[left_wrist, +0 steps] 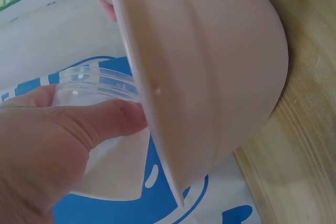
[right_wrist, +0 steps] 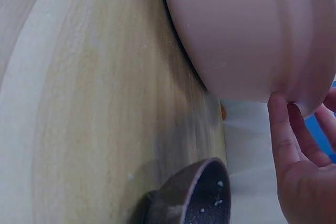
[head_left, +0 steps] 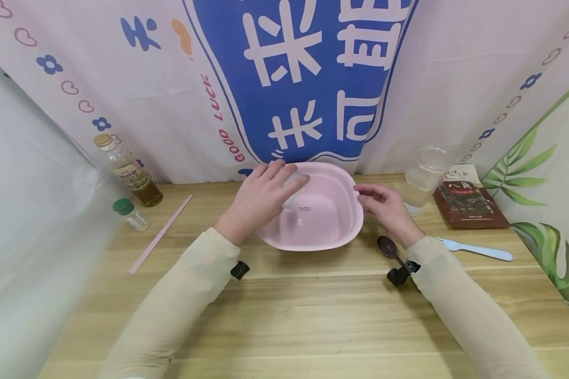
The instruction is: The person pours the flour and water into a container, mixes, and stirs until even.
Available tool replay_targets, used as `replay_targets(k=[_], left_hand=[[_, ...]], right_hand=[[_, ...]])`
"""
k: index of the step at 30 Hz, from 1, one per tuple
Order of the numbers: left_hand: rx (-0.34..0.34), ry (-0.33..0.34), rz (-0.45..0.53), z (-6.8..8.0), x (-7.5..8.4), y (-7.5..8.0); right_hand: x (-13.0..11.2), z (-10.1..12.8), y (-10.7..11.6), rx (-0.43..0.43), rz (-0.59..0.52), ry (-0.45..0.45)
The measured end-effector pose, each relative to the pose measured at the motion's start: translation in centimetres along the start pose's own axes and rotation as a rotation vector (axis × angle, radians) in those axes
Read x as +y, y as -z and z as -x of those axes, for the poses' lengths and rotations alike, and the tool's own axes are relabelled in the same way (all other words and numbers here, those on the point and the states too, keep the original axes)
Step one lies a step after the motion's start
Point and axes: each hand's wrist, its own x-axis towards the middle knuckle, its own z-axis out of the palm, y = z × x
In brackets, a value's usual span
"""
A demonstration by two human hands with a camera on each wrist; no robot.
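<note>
A pink basin (head_left: 313, 243) with "bdo" printed inside stands at the back of the table. Over its left side, my left hand (head_left: 265, 195) holds a clear jar (left_wrist: 97, 85) with a threaded neck. White contents show in the jar's lower part in the left wrist view; in the head view the hand mostly covers it. My right hand (head_left: 390, 210) holds the basin's right rim with its fingertips, some of them against the outer wall under the lip in the right wrist view. Near that wrist lies a dark brown spoon (head_left: 386, 246), with white grains in its bowl (right_wrist: 212, 198).
Left of the basin are an oil bottle (head_left: 137, 179), a green-capped shaker (head_left: 131, 214) and a pink stick (head_left: 161, 234). To the right stand a clear cup (head_left: 419, 184), a brown spice packet (head_left: 471, 202) and a light blue knife (head_left: 479, 250). A printed curtain (head_left: 170, 116) hangs behind.
</note>
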Motion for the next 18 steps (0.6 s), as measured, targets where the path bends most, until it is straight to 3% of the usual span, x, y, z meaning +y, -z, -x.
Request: replay_targets(k=[7, 18], left_hand=[[-0.037, -0.006, -0.039, -0.3, 0.06, 0.11], [-0.06, 0.007, -0.007, -0.1, -0.07, -0.03]], right_hand=[[-0.03, 0.04, 0.1, -0.001, 0.007, -0.003], [0.09, 0.02, 0.1, 0.004, 0.014, -0.006]])
